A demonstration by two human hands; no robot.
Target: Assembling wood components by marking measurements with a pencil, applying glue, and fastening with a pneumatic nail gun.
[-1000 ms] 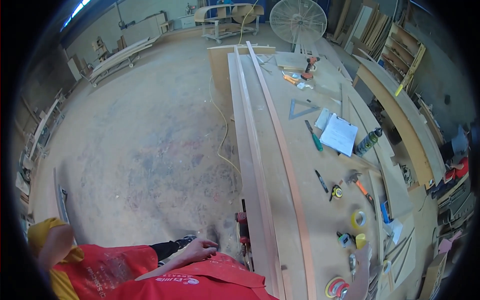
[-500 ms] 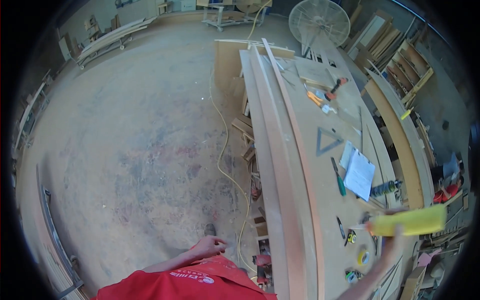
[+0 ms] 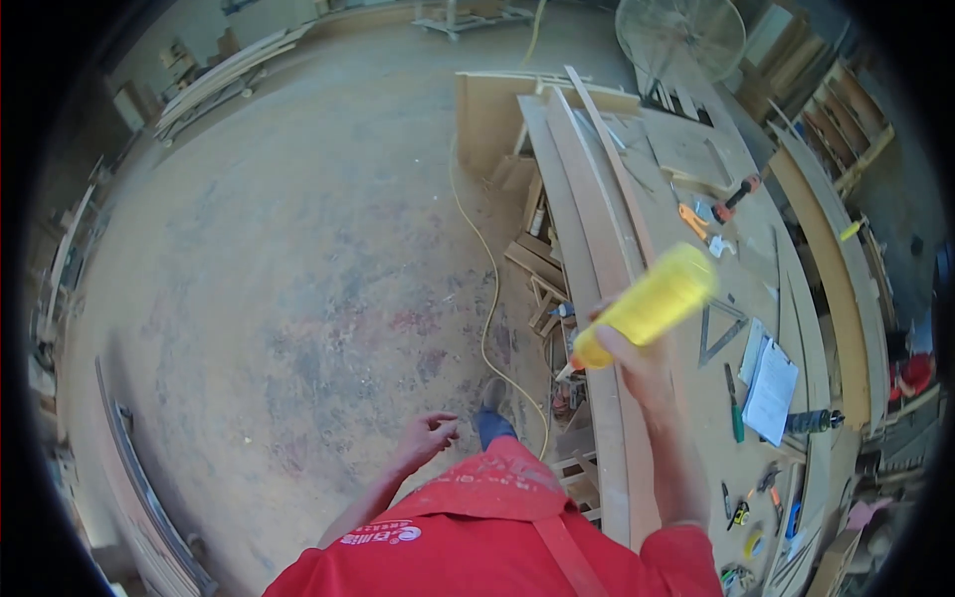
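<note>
My right hand (image 3: 642, 363) grips a yellow squeeze bottle (image 3: 662, 298) with an orange tip. The bottle is tilted, its tip pointing down to the left, and it is held over the long wooden strips (image 3: 609, 438) along the workbench's left edge. Some blur softens its outline. Away from the bench, my left hand (image 3: 433, 435) hangs over the floor beside my red apron, holding nothing, with its fingers loosely bent and apart.
On the workbench lie a clipboard with papers (image 3: 771, 390), a metal set square (image 3: 718, 330), a green-handled tool (image 3: 736, 413), a power drill (image 3: 736, 197) and tape measures. A yellow cable (image 3: 487, 328) runs across the floor. A large round fan (image 3: 686, 38) stands behind the bench.
My right hand has carried the yellow bottle leftward and away from me, from the bench's right side to above the wooden strips. The bottle's tip now points lower. My view has shifted left.
</note>
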